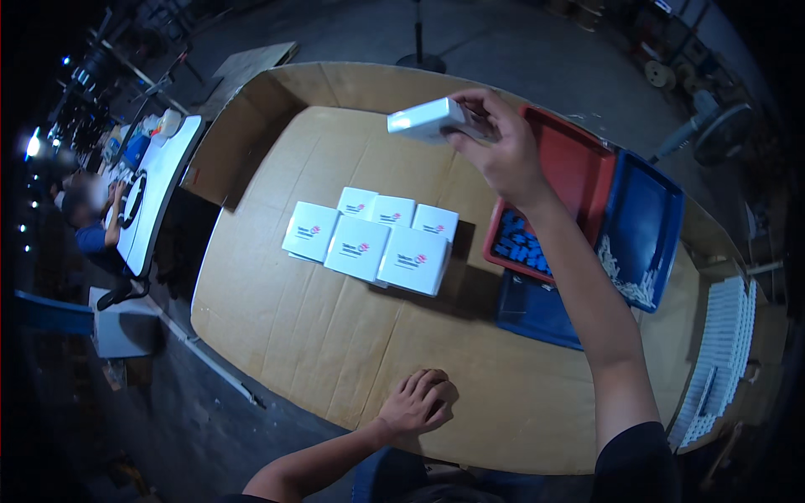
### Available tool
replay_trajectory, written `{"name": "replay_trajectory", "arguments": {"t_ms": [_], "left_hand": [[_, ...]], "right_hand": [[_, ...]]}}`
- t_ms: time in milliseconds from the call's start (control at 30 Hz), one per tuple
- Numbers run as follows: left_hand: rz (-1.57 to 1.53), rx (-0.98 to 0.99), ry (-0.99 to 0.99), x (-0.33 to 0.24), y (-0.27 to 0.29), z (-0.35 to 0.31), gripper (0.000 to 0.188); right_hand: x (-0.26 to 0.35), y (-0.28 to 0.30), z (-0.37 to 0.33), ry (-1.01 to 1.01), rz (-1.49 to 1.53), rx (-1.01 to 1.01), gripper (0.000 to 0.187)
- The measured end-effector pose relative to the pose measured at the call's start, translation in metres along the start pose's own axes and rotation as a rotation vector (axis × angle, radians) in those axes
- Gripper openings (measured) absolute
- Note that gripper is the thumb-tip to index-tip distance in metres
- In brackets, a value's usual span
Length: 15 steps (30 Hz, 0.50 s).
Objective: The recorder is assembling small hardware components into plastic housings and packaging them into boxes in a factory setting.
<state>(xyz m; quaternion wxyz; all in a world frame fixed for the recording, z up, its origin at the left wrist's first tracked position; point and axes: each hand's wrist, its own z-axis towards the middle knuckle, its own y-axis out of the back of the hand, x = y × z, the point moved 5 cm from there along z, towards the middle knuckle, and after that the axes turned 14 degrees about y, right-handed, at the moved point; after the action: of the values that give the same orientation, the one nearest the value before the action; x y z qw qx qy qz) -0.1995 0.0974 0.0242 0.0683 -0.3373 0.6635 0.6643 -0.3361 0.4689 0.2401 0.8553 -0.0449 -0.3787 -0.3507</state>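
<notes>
My right hand (503, 147) is raised over the far side of the cardboard-covered table (285, 335), its fingers wrapped round one end of a flat white box (422, 119). The box is tilted, and its other end points left. Below it, in the middle of the table, several similar white square boxes (356, 249) lie in two rows close together, printed side up. Near the table's front edge my left hand (419, 401) rests with its fingers curled in. It shows nothing in its grasp and lies apart from the boxes.
A red tray (574, 159) with small blue pieces (520, 243) stands at right, beside a blue tray (650, 210) of white pieces (629, 277). White ribbed strips (717, 360) stack at far right. Cardboard walls (352, 88) edge the table. Another person (88, 222) sits at a white table left.
</notes>
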Motion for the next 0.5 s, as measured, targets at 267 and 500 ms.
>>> {"name": "replay_trajectory", "arguments": {"t_ms": [267, 500], "left_hand": [[0.009, -0.066, -0.021, -0.006, -0.005, -0.016, 0.064], [-0.993, 0.174, 0.325, -0.051, -0.034, -0.034, 0.052]], "right_hand": [[0.17, 0.063, -0.168, -0.151, 0.184, -0.129, 0.051], [0.237, 0.024, -0.414, -0.465, 0.277, -0.454, 0.043]]}}
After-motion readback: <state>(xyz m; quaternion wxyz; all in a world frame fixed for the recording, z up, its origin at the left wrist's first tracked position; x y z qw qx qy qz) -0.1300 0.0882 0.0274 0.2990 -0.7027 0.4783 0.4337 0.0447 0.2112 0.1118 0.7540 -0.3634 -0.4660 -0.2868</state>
